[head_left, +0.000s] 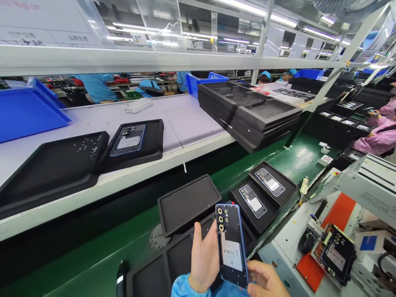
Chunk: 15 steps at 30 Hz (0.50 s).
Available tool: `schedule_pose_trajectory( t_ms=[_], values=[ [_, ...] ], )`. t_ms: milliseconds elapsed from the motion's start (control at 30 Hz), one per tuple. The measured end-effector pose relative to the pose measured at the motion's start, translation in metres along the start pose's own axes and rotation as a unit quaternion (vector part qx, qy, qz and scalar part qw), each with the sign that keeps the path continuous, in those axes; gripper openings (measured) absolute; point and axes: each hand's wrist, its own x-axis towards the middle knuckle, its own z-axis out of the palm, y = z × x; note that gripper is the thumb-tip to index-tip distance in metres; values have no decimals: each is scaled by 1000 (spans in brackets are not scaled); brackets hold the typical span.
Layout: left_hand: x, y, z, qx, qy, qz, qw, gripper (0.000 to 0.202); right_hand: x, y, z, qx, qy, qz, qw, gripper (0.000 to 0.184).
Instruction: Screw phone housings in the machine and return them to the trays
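Blue-edged smartphone (pixel 232 247), lower centre: your right hand (pixel 265 279) clamped its bottom corner; your left hand (pixel 203 258), grip apart, lay alongside.

Hands (pixel 204 258) (pixel 266 279) at blue-edged phone (pixel 230 251), black trays (pixel 188 202), green surface (pixel 102 251)

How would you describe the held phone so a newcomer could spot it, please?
Find the long green work surface beside the pale bench. Towards the viewer, the right hand grips one phone by its lower end, beside the left hand; gold camera rings sit above its white label. Unlike the two phones lying in black trays just beyond, this one is handheld.
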Motion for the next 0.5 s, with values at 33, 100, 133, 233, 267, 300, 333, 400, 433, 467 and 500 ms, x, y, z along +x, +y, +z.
schedule_pose_trajectory(
  t_ms=[33,100,133,233,267,300,333,400,433,467,500],
  values=[
    [-2,1,-4,10,5,5,1000,62,2,4,-2,-15,-4,0,1000,62],
    [-5,2,-14,36,27,17,999,61,7,11,-5,-50,-23,-3,998,62],
    [-7,2,-21,52,42,24,997,59,10,14,-7,-72,-43,-1,996,62],
    [-17,0,-49,90,107,29,990,58,24,16,-12,-133,-84,27,987,60],
    [-22,-1,-61,96,132,20,986,60,29,16,-16,-142,-70,36,987,59],
    [-29,0,-75,97,158,5,983,62,36,15,-21,-143,-39,38,988,58],
    [-38,2,-90,102,189,-1,977,65,43,16,-29,-138,8,34,990,58],
    [-59,11,-123,141,277,-2,950,68,59,19,-50,-131,114,24,985,59],
    [-70,18,-140,139,321,-14,937,77,67,21,-63,-131,168,23,977,60],
    [-82,26,-157,136,372,-23,918,87,74,24,-77,-134,224,27,965,62],
    [-92,34,-173,142,426,-13,893,96,81,28,-93,-139,277,33,950,64]
  ],
)
